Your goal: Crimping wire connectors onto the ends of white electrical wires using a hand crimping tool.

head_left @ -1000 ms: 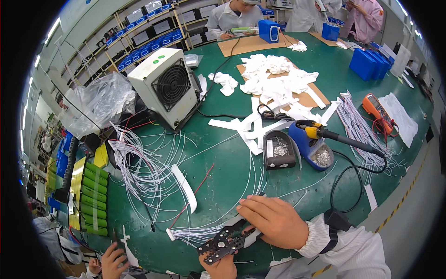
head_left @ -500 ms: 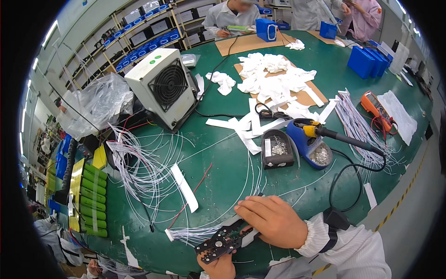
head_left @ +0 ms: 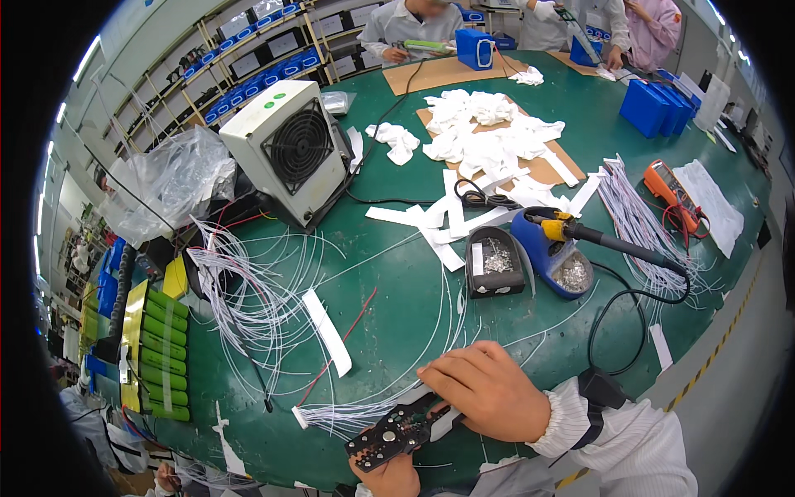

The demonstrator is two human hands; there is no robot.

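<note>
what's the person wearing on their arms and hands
Both hands are bare, no gloves. The right hand comes out of a white, finely striped sleeve with a ribbed cuff, and a black strap wraps the wrist over it. Only part of the left hand shows at the lower edge; its sleeve is out of view.

The left hand (head_left: 387,478) is cut off by the picture's edge at 6 o'clock. The handles of the wire stripper (head_left: 397,429) are covered by the right hand (head_left: 489,389). The grip cannot be judged.
</note>
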